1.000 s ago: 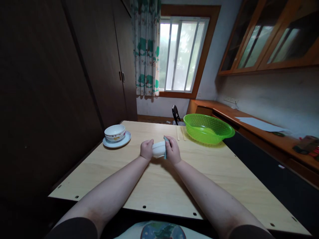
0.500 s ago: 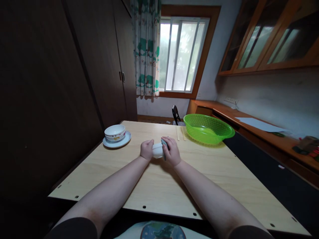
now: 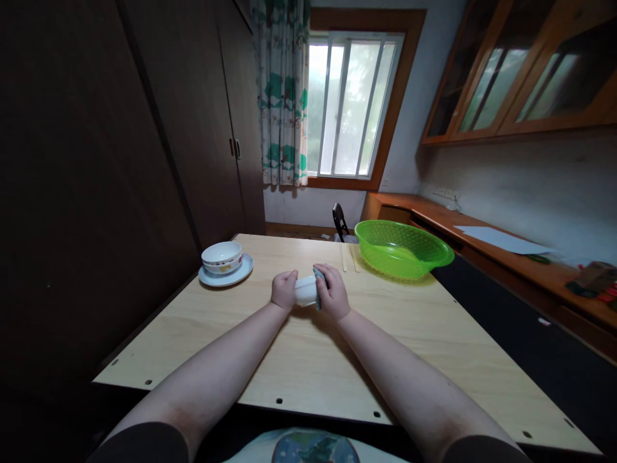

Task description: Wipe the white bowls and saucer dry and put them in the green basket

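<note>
My left hand (image 3: 284,290) is closed around one end of a white cup (image 3: 305,291), which lies on its side just above the table. Over the cup's other end my right hand (image 3: 334,292) presses a grey-green cloth (image 3: 319,278), its fingers curled round it. The cup's ends are hidden by my hands, so I cannot see whether it has a handle.
On the wooden table (image 3: 202,347), two stacked white bowls (image 3: 222,258) stand on a pale plate (image 3: 243,272) at the left. Chopsticks (image 3: 344,257) lie beside a green plastic basket (image 3: 405,251) at the back right. A dark chair (image 3: 339,217) stands behind the table.
My right hand and the cloth have shifted very slightly against the cup's end. My left hand keeps its hold, and the dishes and basket stay where they were.
</note>
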Motion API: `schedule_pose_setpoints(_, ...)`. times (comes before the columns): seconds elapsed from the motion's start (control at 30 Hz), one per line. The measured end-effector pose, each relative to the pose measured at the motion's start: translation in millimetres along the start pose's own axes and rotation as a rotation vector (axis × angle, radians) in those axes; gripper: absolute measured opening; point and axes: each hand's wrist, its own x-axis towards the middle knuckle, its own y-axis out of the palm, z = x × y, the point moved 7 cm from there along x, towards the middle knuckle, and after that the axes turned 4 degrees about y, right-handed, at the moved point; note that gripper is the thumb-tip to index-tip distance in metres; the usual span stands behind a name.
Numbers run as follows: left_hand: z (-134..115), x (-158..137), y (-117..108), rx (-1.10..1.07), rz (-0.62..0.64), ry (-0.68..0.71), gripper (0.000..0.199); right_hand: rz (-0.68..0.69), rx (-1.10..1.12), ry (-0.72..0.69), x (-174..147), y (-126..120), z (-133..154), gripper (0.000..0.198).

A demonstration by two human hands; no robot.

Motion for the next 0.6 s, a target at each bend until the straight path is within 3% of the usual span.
schedule_pose_setpoints(0.23, -1.7, 0.3, 1.9, 0.005, 0.029, 0.037, 0.039, 0.081, -0.080, -0.083, -1.4, 0.4, 12.3, 0.033)
schedule_pose_setpoints(0.6, -3.0, -0.7, 0.9, 0.016, 0.021, 0.043, 0.038, -0.040, 0.066, 0.115, 0.3, 1.2, -11.3, 0.029)
